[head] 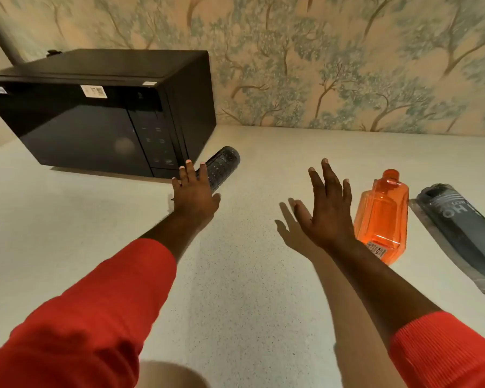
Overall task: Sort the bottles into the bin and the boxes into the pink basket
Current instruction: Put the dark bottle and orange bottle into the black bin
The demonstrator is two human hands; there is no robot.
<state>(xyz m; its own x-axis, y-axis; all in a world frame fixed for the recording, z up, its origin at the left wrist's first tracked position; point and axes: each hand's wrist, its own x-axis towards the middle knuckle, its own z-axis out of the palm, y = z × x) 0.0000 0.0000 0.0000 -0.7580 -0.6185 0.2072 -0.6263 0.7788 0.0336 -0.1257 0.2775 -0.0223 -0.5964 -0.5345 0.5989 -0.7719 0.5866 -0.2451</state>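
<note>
Two arms in red sleeves (pixel 76 312) reach across a pale speckled counter (pixel 249 289) that runs to a wall papered with trees (pixel 347 65). A black microwave (pixel 101 113) sits at the back of the counter and serves as the landmark here. Just off the microwave's front right corner lies a dark bottle (pixel 221 170), on its side, one end pointing away toward the wall. The left hand (pixel 193 194) is over the near end of that bottle, fingers spread and extended, palm down; whether it touches the bottle cannot be told, and it has closed on nothing. Further right of the microwave, the right hand (pixel 324 211) hovers above the counter, fingers splayed wide and empty, its shadow on the surface below. Just beside that hand, on the side away from the microwave, an orange bottle (pixel 382 217) lies on its side, cap toward the wall, a white label at its near end. Farthest from the microwave, at the frame's right edge, a grey package (pixel 465 233) with white lettering lies flat beside the orange bottle
</note>
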